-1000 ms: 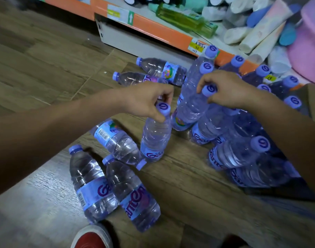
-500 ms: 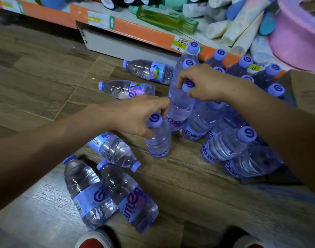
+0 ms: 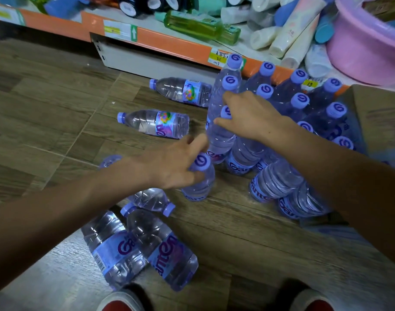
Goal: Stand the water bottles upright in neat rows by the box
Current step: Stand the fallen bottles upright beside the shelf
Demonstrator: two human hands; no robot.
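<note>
While the left hand (image 3: 169,162) grips the cap and neck of a lone upright bottle (image 3: 199,180), its fingers curled round the top, the right hand (image 3: 250,115) pinches the cap of another standing bottle (image 3: 221,135) at the near edge of the upright group (image 3: 299,102). Both hands hold bottles; neither is free.

The step in hand looks like placement: each hand is setting a bottle on its base and nudging it toward the rows. The bottle under the left hand stands apart from the group, just ahead of the left fingertips. The one under the right hand touches its neighbours and leans a little with them.

The cardboard box (image 3: 380,122) lies beyond the right forearm, with the standing bottles pressed against its side. Two bottles lie on their sides past the left hand (image 3: 156,123) (image 3: 183,90), toward the shelf edge (image 3: 169,43). Three more lie flat below the left forearm, near the person's shoes (image 3: 120,301): two side by side (image 3: 113,250) (image 3: 162,248) and one partly hidden under the wrist (image 3: 151,198).

By my judgement the next move calls for sliding the left-hand bottle in against the group so the row closes up, then letting go gently so nothing topples. After that the left hand is best placed to reach the fallen bottles nearest it.
</note>
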